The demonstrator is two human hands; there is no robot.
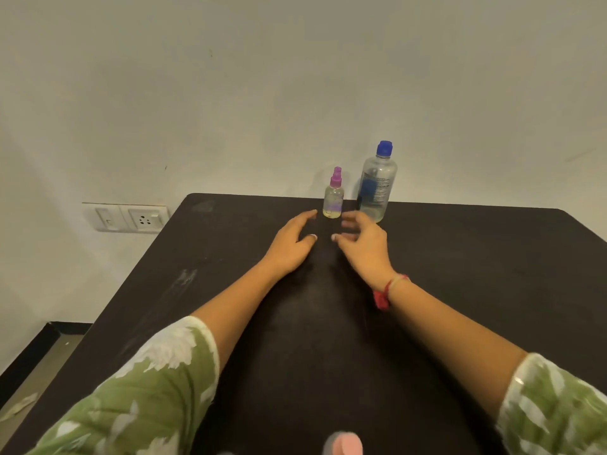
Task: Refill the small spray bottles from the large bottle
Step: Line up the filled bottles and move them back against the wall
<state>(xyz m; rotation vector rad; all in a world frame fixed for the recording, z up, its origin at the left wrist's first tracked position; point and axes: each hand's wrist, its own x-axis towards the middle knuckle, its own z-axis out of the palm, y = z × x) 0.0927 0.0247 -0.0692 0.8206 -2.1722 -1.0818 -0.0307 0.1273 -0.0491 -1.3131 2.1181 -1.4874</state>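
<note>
The dark table [460, 290] runs up against the pale wall [295, 77], and both bottles stand right at that far edge, so there is little room behind them and a wide bare stretch of tabletop in front and to either side. The small spray bottle [333, 200], clear with a purple pump top and a shallow layer of yellowish liquid at the bottom, stands upright just left of the large bottle [377, 188], which is clear, blue-capped and labelled, also upright; the two are close but not touching. The left hand [290, 246] and right hand [363, 246] are both stretched forward over the table just short of the small bottle, fingers loosely curled and spread, holding nothing. The right hand's fingers lie just before the base of the large bottle. A red thread band [386, 290] circles the right wrist. Off the table's left edge, a white switch and socket plate [126, 217] sits on the wall. At the near edge something pink [345, 443] shows, too blurred to identify.
</note>
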